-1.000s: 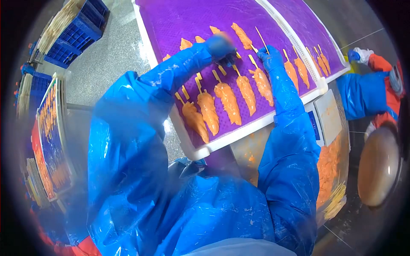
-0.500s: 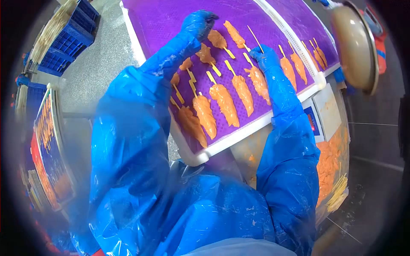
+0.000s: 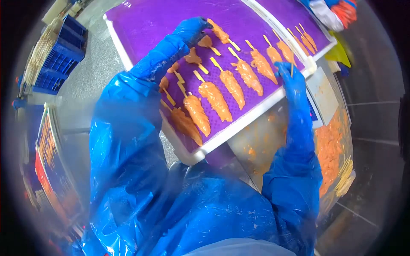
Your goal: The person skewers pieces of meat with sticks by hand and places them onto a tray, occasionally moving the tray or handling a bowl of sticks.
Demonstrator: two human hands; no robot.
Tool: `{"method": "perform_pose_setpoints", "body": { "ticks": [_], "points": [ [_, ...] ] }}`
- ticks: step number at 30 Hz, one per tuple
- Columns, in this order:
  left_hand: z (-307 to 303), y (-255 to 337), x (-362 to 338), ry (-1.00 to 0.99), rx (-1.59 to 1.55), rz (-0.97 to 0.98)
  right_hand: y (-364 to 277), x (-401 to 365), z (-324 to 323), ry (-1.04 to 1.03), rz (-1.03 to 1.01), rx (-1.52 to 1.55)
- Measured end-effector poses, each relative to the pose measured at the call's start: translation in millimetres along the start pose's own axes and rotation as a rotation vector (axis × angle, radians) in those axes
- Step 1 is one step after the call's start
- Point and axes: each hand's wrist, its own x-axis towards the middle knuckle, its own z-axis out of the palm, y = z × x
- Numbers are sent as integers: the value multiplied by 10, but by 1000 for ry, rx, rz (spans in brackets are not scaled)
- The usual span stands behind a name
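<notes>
My left hand, in a blue glove, is at the upper part of the purple tray. Its fingers are curled against the top end of an orange-coated meat skewer. My right hand, also gloved in blue, is beside the tray's white right-hand edge. A thin wooden stick stands up from its closed fingers. Two rows of meat skewers lie on the tray between my hands, their flat wooden handles pointing in differing directions.
Raw orange meat fills a container at right, with a bundle of wooden sticks at its edge. Another person's orange glove shows at top right. Blue crates and a rack with a skewer-laden tray stand left.
My right hand has moved right and down, off the skewers to the tray's edge, still with the stick. My left fingers now meet the upper skewer. The view shifted; another person's glove appeared.
</notes>
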Motion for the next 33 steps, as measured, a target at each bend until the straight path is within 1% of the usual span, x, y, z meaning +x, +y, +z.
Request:
{"method": "perform_pose_setpoints", "body": {
  "ticks": [1,2,3,4,5,6,7,8,9,11,12,13,15,16,17,18,19,20,21,22,23,24,25,26,27,28,29,30,31,33],
  "points": [
    [-37,165,34,-6,-99,-64,63,-181,-82,17,64,-13],
    [142,-9,73,31,-72,104,241,-377,-139,52,40,19],
    [233,-88,187,-164,-129,87,466,-547,-221,22,-325,-221],
    [316,-147,318,-359,-179,57,1251,-696,-268,72,-3,307],
    [355,-47,369,-329,-296,-113,1117,-1082,-173,62,-142,-238],
    [379,87,421,-274,-420,-279,1260,-1375,-43,89,77,293],
    [743,-410,475,-82,-826,-84,1348,-1706,144,141,42,386],
    [702,-335,515,-77,-425,50,1420,-2063,270,163,183,293],
    [695,-84,523,-124,-408,116,1759,-2380,396,148,408,335],
    [799,364,606,-173,-378,186,2261,-2888,471,224,669,672],
    [740,729,672,-280,-380,268,2210,-3160,394,342,669,588],
    [806,1111,735,-392,-389,353,2204,-3410,286,467,676,498],
    [967,2112,817,-491,-365,482,2601,-3957,35,639,604,170],
    [1201,2495,831,-450,-373,615,2675,-4188,-122,775,582,118],
    [1397,2979,803,-473,-405,671,2731,-4424,-273,902,556,63],
    [1679,3412,788,-553,-387,659,2779,-4629,-448,935,561,-134],
    [2315,3624,813,-593,-554,665,2836,-4825,-602,959,563,-325],
    [2346,4266,666,-700,-302,683,3029,-5076,-699,982,568,-418],
    [2922,4518,667,-512,-216,1047,3229,-5277,-802,995,561,-508],
    [2966,5128,563,-661,-40,1028,3300,-5397,-948,973,529,-480],
    [3310,5489,484,-526,-159,1129,3299,-5488,-1072,944,560,-497],
    [3717,5893,416,-467,-237,1146,3275,-5566,-1137,926,606,-513],
    [4168,6260,386,-379,-320,1232,3219,-5608,-1171,929,608,-482],
    [4305,6735,274,-374,-276,1221,3134,-5614,-1220,899,564,-440],
    [4730,7075,156,-236,-258,1255,3112,-5637,-1281,877,515,-410],
    [4852,7442,68,-235,-258,1269,3168,-5721,-1300,808,470,-421],
    [4911,7750,-85,-199,-145,1265,3242,-5808,-1296,734,424,-438],
    [4965,7971,-161,-159,-32,1260,3401,-5884,-1211,756,378,-345],
    [5012,8116,-144,-151,-34,1279,3527,-5911,-1153,783,330,-251],
    [5095,8281,-100,-216,16,1189,3589,-5899,-1186,798,323,-264]
  ]
}}
